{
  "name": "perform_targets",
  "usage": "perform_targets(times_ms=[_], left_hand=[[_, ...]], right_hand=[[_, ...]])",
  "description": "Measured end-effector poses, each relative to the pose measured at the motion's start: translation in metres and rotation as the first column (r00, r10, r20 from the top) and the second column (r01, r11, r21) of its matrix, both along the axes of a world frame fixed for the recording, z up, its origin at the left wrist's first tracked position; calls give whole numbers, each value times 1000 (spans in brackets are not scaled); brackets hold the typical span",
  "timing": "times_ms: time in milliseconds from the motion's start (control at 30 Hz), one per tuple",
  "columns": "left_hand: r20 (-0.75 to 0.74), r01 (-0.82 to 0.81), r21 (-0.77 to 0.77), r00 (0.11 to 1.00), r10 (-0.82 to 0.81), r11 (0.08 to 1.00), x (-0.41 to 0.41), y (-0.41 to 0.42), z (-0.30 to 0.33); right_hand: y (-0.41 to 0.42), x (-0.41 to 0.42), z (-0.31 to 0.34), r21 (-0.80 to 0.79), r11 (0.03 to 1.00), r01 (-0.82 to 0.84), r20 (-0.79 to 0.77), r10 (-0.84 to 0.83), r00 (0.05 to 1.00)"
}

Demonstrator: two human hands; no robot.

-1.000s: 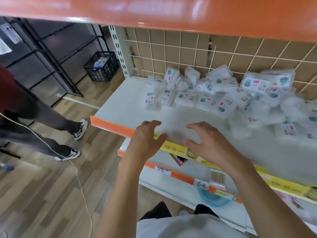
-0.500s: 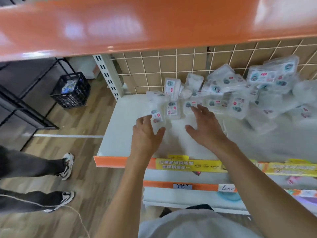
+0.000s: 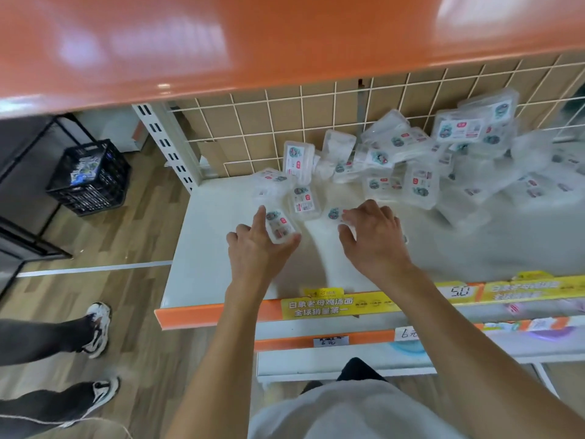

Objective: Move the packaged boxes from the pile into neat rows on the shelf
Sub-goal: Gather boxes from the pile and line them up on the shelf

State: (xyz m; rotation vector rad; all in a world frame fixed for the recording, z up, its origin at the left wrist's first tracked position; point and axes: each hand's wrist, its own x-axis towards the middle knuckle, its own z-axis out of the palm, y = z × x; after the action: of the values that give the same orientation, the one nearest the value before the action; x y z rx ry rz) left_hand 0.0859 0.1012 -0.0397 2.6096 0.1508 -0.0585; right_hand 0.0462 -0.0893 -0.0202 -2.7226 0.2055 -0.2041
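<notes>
Clear plastic packaged boxes with printed labels lie in a loose pile (image 3: 421, 160) along the back of the white shelf (image 3: 209, 248), heaped higher toward the right. My left hand (image 3: 258, 245) holds one box (image 3: 278, 224) between forefinger and thumb at the pile's near left edge. My right hand (image 3: 373, 236) lies over another box (image 3: 335, 214), fingertips curled onto its top; most of that box is hidden under the hand. Two more boxes (image 3: 304, 202) stand just behind my hands.
A wire grid backs the shelf (image 3: 285, 122), and an orange shelf (image 3: 253, 42) overhangs above. Lower shelves with price tags (image 3: 408, 333) jut out below. A black crate (image 3: 91, 179) stands on the wood floor at left. Another person's legs and shoes (image 3: 96, 327) are at lower left.
Both hands have reached forward from the shelf's front edge to the pile. The left hand has taken hold of a box, and the right hand has come down on another.
</notes>
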Motion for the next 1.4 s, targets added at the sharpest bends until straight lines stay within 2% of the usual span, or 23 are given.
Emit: perform_targets(times_ms=[133,333,500,600,700,833,967,1133,1233,1400], left_hand=[[7,-5,-4,1000,5,1000,-11,0,9],[-48,10,-116,999,-15,993,-12,9,10],[-130,-13,-233,991,-18,972,-17,15,25],[-206,-44,-278,978,-15,960,-18,21,31],[-234,-44,-314,972,-33,949,-23,22,37],[-258,-62,-418,965,-53,906,-33,25,44],[-313,-149,-570,949,-46,808,-36,32,48],[-333,-182,-679,940,-77,711,-38,32,46],[-283,-134,-760,949,-138,636,-41,23,50],[-219,-47,-814,948,-231,579,-42,-10,57]], right_hand=[[-6,-7,6,32,998,59,23,-60,998],[-17,-14,2,-6,990,140,-197,-138,971],[-21,-18,2,172,972,159,-201,-123,972],[-21,-12,-3,187,965,186,-245,-137,960],[-20,-8,-11,179,967,183,-233,-139,963],[-19,-14,-13,307,941,142,-104,-115,988],[-14,-27,-3,590,796,136,-51,-132,990],[-24,-40,-1,711,680,180,-22,-234,972],[-39,-52,-1,795,573,199,-14,-310,951],[-67,-84,11,886,410,218,-36,-407,913]])
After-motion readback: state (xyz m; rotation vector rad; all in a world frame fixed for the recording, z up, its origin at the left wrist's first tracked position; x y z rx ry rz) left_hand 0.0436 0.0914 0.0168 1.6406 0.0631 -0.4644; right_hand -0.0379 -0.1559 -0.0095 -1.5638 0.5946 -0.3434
